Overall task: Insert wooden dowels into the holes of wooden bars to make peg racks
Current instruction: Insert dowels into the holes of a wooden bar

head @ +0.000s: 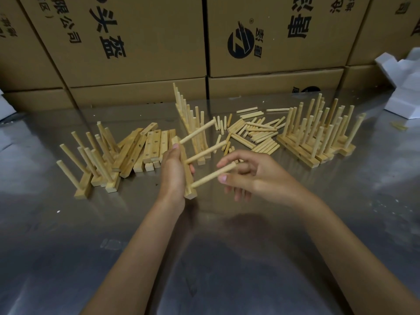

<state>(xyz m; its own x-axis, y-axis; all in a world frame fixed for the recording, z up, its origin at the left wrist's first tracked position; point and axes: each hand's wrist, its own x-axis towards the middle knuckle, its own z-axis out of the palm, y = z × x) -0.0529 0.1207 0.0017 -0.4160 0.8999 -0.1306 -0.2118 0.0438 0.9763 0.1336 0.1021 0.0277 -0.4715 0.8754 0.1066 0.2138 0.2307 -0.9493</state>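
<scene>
My left hand (173, 171) grips a wooden bar (188, 178) held on edge above the metal table. Three dowels stick out of the bar toward the right. My right hand (252, 176) pinches the free end of the nearest dowel (212, 176) between thumb and fingers; its other end sits in the bar's lowest hole. Loose dowels (254, 133) lie in a heap behind my right hand. Bare bars with holes (150, 148) are stacked left of my left hand.
Finished peg racks stand at the left (95, 164), centre back (188, 117) and right (318, 135) of the shiny metal table (204, 246). Cardboard boxes (272, 37) wall off the back. White foam pieces (406, 87) sit at the far right.
</scene>
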